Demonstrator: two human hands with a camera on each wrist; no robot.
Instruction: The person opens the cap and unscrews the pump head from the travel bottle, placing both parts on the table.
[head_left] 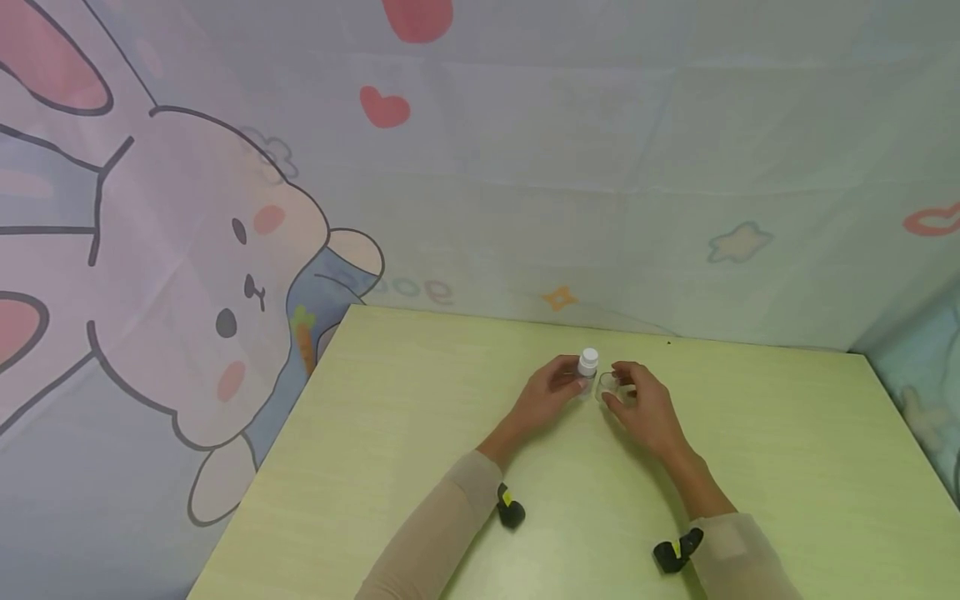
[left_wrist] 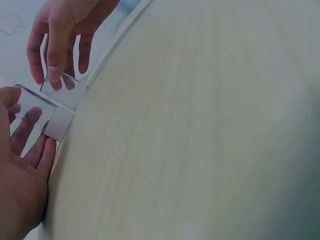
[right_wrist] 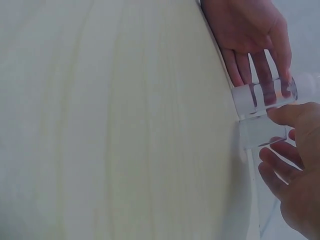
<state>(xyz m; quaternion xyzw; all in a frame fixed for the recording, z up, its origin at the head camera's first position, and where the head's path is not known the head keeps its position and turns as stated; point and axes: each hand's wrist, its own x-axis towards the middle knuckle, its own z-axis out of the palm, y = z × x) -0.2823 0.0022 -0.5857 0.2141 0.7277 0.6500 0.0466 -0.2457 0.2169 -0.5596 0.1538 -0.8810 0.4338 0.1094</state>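
Near the far part of the table, my left hand (head_left: 547, 396) grips an upright clear bottle with a white cap (head_left: 588, 360). The thumb is on its near side and the fingers are behind, showing through the clear wall in the right wrist view. A white band circles the bottle's lower end (right_wrist: 244, 100). Just to the right stands a small clear glass (left_wrist: 70, 93), upright on the table, close beside the bottle. My right hand (head_left: 647, 408) holds it near the rim, thumb on one side and curved fingers on the other.
The pale yellow-green table (head_left: 405, 400) ends at a curtain (head_left: 525, 167) printed with a rabbit, hearts and stars. Black wrist devices hang at the left sleeve (head_left: 461, 500) and the right sleeve (head_left: 738, 550).
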